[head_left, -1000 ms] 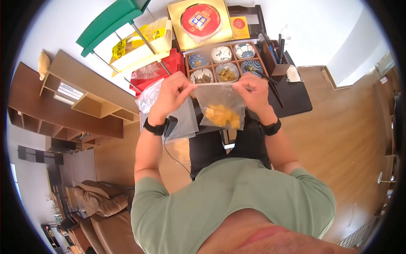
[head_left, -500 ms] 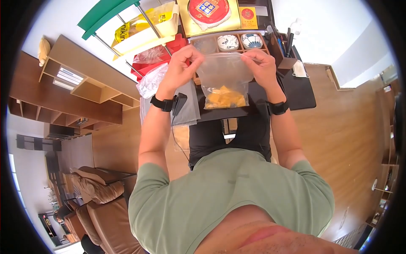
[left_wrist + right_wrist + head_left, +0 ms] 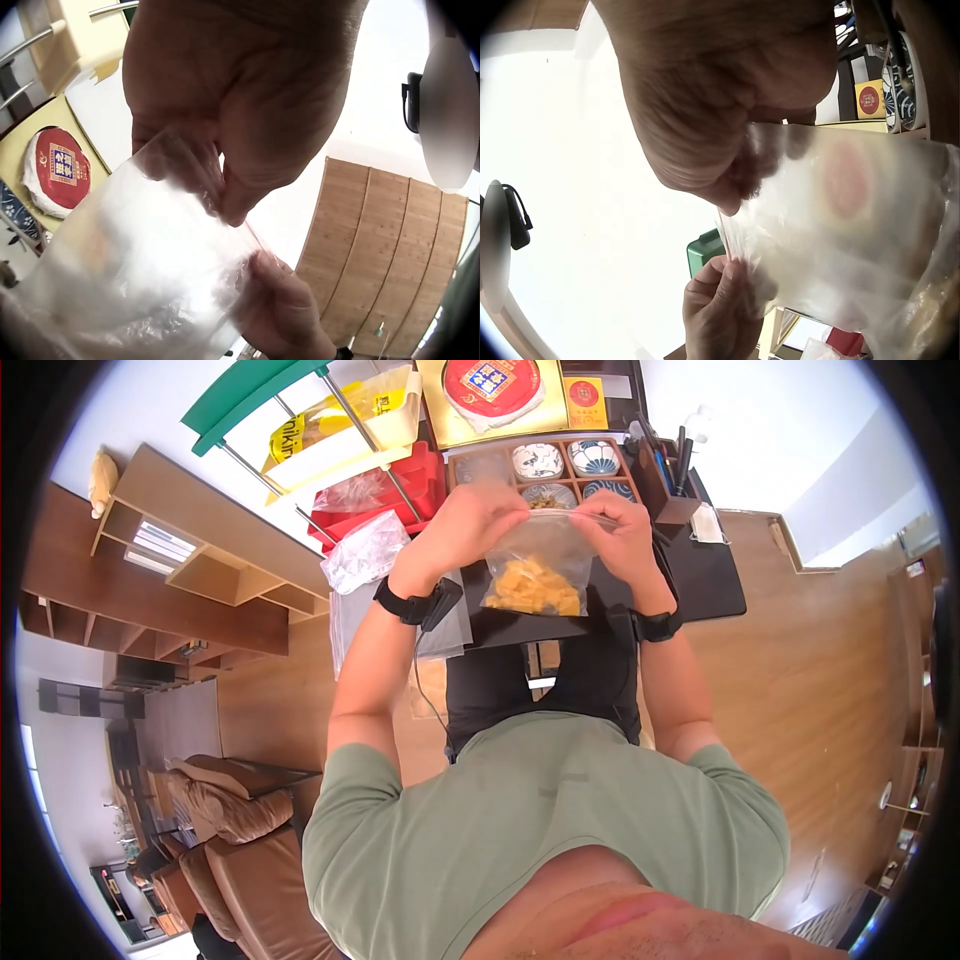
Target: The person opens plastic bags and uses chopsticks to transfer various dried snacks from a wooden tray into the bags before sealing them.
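A clear zip bag hangs upright between the two hands, with yellow chunks of food gathered at its bottom. My left hand pinches the bag's top edge between thumb and fingers, near the middle of that edge. At the right end of the same edge, my right hand also pinches it, a short gap away. In the left wrist view a reddish zip line runs between the two thumbs. Behind the bag stands a wooden compartment tray of patterned small dishes, partly hidden by the hands and bag.
At the left, clear plastic bags lie by a red bin and a green-topped rack. A gold box with a red round package stands at the back. A pen holder is at the right.
Both hands and the bag rise away from the body at first. Then my left hand slides right along the top edge, closer to my right hand, and more of the tray's dishes show.
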Available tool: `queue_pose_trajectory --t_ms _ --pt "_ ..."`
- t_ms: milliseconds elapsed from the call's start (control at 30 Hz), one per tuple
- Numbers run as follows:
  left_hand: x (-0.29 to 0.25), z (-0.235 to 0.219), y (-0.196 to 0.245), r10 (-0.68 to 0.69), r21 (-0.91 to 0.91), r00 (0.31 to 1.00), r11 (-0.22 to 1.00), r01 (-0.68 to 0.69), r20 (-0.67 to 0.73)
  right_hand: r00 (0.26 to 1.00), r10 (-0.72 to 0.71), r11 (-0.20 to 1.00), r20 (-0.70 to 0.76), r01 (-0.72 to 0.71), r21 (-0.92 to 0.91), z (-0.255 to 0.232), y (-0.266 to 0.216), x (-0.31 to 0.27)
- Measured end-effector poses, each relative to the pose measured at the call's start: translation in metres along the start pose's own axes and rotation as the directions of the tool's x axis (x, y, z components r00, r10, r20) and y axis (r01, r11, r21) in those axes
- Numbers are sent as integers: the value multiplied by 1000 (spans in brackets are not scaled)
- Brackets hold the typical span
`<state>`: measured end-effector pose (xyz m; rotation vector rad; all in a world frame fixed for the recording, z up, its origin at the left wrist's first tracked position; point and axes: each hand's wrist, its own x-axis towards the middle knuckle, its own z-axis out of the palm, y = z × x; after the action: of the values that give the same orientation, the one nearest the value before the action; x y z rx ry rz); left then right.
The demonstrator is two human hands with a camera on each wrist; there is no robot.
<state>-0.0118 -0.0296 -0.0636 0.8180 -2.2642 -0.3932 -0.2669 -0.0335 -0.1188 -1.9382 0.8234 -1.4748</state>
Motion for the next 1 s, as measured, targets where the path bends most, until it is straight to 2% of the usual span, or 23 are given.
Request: queue_pose_trajectory --t_ms 133,267,367,600,733,800,900,1000 --pt "1 1 -5 -29 -56 1000 998 29 -2 999 -21 1000 -37 21 5 4 3 0" --pt "5 -3 -8 14 63 999 998 -16 37 999 1 1000 -54 0 13 8 1 1" --pt "7 -5 -9 43 122 997 991 -50 62 1000 18 999 -13 -18 26 7 2 2" --pt "9 -4 0 112 225 992 967 -123 58 999 -39 999 10 39 -27 3 -6 8" --pt "10 -1 9 8 273 998 962 -24 59 994 -105 988 43 109 -107 4 -9 9" --pt "13 3 7 136 205 989 968 -146 61 992 -117 984 36 121 -130 8 -11 8" --pt "13 4 1 162 209 978 960 -186 129 993 -114 983 11 114 -142 12 -13 7" --pt "13 5 -2 179 216 977 956 -200 113 993 -119 985 15 120 -125 13 -22 9"
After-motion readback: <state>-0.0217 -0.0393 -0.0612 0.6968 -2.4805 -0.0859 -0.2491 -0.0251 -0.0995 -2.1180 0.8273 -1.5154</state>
